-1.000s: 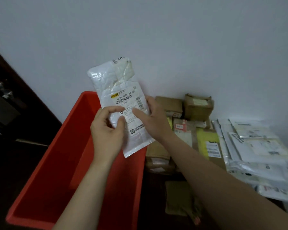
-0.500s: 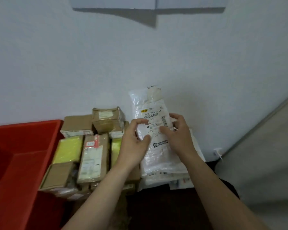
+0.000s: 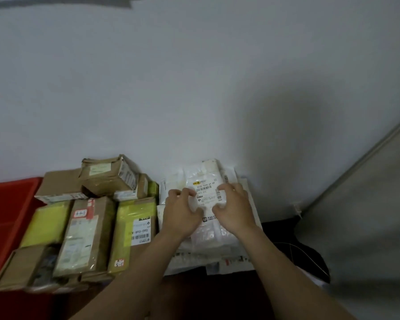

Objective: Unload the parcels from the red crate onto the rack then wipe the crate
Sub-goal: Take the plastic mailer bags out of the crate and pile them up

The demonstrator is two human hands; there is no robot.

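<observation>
Head view: the white parcel point(image 3: 206, 192) is laid label-up on the pile of white mailers point(image 3: 194, 259) by the wall, seemingly so that like is grouped with like. It is gripped at both sides by the curled fingers of the left hand point(image 3: 183, 215) and right hand point(image 3: 234, 209), probably to square it; the red crate point(image 3: 5, 204) is seen far left.

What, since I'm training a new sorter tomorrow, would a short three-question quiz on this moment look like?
1. True or false: the white mailer is outside the red crate.
2. The left hand and right hand both grip: A the white mailer, B a brown box, C the crate rim.
3. Fill in: the brown and yellow parcels lie to the ___ of the white stack.
Key: 1 true; 2 A; 3 left.
</observation>
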